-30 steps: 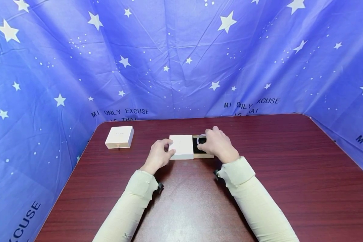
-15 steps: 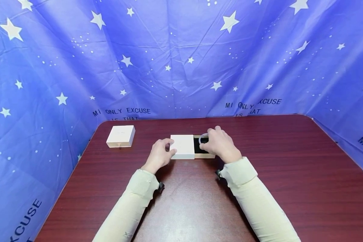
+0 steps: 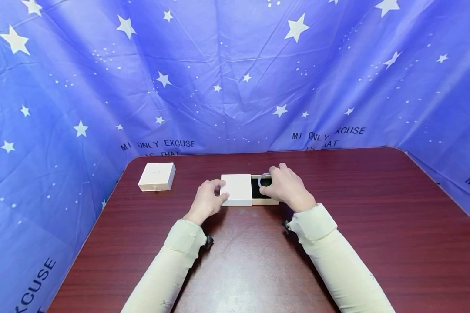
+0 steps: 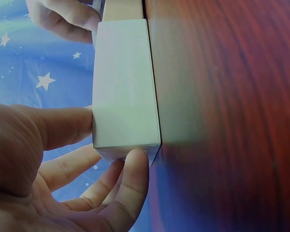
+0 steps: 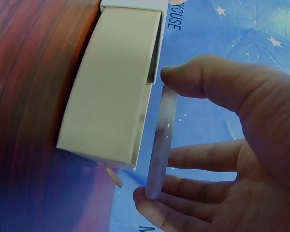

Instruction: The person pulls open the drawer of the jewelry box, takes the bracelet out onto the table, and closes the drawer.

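Note:
A white slide-out gift box (image 3: 236,189) lies near the middle of the table, its cream drawer (image 3: 264,201) pulled partway out to the right and lined in black. My left hand (image 3: 205,201) holds the box's left end; in the left wrist view its thumb lies along the top edge and fingertips touch the end face. Above the drawer, my right hand (image 3: 287,186) pinches a pale lilac bangle (image 5: 161,137) between thumb and fingers, the ring standing clear of the rim in the right wrist view. From the head view, the hand covers much of the bangle and drawer.
A second white box (image 3: 157,176), closed, sits at the back left of the dark red wooden table (image 3: 376,226). A blue star-printed curtain (image 3: 235,87) hangs behind and along both sides. A small pull tab (image 5: 113,176) sticks out of the drawer's end.
The head view has shifted very slightly. Both hands, the box and the bangle keep nearly the same positions relative to one another.

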The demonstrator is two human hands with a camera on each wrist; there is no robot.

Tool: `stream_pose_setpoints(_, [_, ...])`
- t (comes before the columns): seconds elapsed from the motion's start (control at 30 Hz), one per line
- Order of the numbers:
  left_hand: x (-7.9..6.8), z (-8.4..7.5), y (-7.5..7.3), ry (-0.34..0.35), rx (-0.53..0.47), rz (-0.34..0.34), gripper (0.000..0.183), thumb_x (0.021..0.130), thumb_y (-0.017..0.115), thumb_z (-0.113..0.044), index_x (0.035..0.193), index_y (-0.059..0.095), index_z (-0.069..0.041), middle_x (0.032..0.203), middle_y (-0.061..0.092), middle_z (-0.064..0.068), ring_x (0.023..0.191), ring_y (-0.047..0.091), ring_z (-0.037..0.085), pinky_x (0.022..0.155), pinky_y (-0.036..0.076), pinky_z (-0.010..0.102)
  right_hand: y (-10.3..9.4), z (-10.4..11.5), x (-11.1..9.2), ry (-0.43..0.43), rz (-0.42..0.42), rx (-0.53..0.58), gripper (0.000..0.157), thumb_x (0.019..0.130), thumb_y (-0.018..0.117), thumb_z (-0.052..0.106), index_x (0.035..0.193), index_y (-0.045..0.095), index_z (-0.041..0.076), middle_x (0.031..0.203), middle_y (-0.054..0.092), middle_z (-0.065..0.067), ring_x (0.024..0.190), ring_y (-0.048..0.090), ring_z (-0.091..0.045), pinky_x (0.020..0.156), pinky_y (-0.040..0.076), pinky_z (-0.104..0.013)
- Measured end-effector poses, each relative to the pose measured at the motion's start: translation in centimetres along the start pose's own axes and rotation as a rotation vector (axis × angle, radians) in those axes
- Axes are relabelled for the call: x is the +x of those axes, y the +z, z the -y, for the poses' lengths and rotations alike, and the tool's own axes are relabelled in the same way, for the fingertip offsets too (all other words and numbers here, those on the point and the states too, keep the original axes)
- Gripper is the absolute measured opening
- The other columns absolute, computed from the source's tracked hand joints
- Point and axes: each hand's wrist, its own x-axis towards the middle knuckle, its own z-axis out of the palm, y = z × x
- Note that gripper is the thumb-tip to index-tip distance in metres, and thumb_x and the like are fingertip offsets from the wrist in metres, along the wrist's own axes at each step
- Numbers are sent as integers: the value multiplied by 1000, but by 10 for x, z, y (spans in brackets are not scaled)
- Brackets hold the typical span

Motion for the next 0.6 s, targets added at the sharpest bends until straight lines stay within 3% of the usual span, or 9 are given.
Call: stream_pose_setpoints(0.6, [0,0,-1,0,-3,-6,38,86,70,-19,122,63,-9,102,60,8,94,54,22,87,44,38,1,-9,-4,-7,-34,-5,49,72,69,38,103,61,0,96,50,-16,84,55,-35,70,46,-47])
